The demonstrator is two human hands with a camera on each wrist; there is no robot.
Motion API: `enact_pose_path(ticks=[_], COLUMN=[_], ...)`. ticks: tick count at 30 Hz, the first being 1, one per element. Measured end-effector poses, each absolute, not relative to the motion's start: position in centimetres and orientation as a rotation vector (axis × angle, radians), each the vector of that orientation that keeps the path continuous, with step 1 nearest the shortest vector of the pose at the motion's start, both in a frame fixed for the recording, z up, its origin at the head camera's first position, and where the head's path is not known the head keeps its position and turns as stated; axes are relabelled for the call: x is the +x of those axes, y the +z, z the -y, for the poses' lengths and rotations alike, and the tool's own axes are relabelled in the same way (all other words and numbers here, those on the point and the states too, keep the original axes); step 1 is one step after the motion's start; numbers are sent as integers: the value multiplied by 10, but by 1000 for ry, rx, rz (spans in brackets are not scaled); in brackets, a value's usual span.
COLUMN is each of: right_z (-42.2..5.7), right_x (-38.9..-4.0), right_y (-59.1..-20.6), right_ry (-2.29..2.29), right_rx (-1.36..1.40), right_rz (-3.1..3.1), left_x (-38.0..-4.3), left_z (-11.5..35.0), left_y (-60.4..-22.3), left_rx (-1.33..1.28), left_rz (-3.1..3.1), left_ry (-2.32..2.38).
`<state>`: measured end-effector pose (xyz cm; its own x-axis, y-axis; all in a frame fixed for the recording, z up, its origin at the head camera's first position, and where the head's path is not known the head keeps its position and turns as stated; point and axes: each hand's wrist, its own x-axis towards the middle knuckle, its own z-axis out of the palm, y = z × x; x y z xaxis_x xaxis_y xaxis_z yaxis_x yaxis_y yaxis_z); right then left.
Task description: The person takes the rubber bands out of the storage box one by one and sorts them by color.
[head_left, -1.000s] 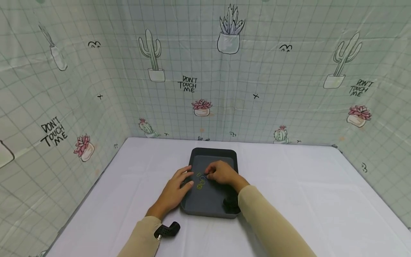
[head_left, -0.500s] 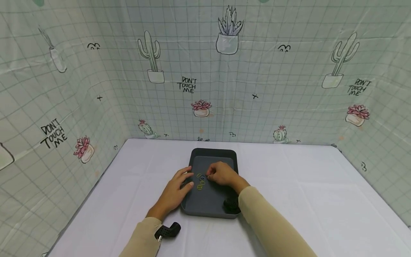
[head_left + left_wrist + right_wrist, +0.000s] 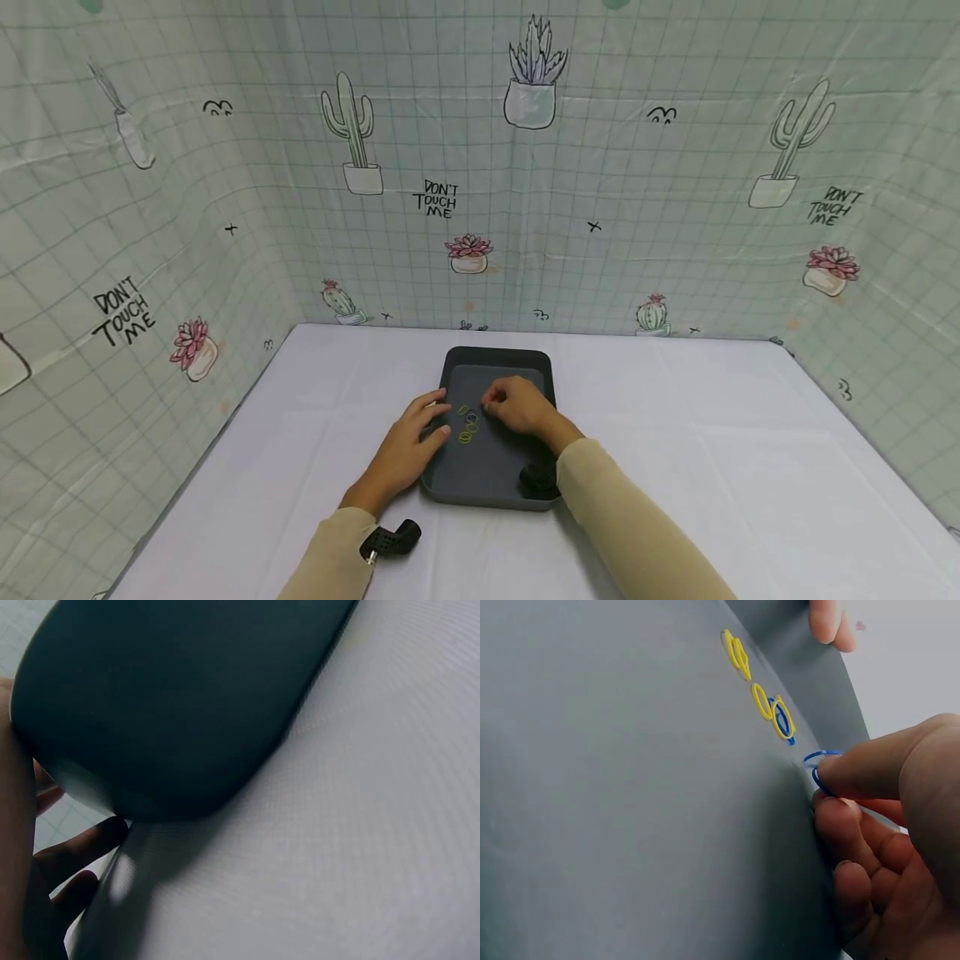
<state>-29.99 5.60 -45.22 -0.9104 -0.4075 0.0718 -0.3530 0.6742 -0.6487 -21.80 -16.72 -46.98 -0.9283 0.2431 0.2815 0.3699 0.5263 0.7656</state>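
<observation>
Small yellow rubber bands [image 3: 728, 646] and a blue rubber band lie loose in a dark grey tray [image 3: 480, 492]. My right hand [image 3: 519, 406] is above the tray floor, just right of the bands. In the right wrist view, its thumb and fingers pinch another blue rubber band [image 3: 822, 753], whose loop sticks out past the fingertips. My left hand [image 3: 408, 446] rests at the tray's left rim with fingers spread and fairly straight. Some of its fingers [image 3: 86, 844] touch or nearly touch the tray's outer wall in the left wrist view.
A white cloth covers the table [image 3: 660, 433] around the tray. Behind and beside it hangs a gridded curtain [image 3: 600, 275] printed with cacti. Black wrist cameras sit on both forearms; the right one [image 3: 537, 477] is over the tray's near right corner.
The right fingertips have drawn slightly right, away from the loose bands, and now stay close to that spot. My left hand and the tray have barely moved.
</observation>
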Motion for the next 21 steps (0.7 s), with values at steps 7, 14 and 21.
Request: enact_pose_path(ticks=[7,14,21], right_z=[-55,-54,-56], right_x=[-297,-296,-299], right_y=[-452,-461,-458], right_ry=[-1080,-1144,-1260], right_rx=[-655,-658,-605], right_rz=[-2804,-2776,-2774], left_x=[-216,-213,-218], left_z=[169,172,170], left_y=[-472,-476,-476], left_rx=[-530,-524,-544], left_rz=[2624,2639,2610], left_ry=[-1359,-1338,-1340])
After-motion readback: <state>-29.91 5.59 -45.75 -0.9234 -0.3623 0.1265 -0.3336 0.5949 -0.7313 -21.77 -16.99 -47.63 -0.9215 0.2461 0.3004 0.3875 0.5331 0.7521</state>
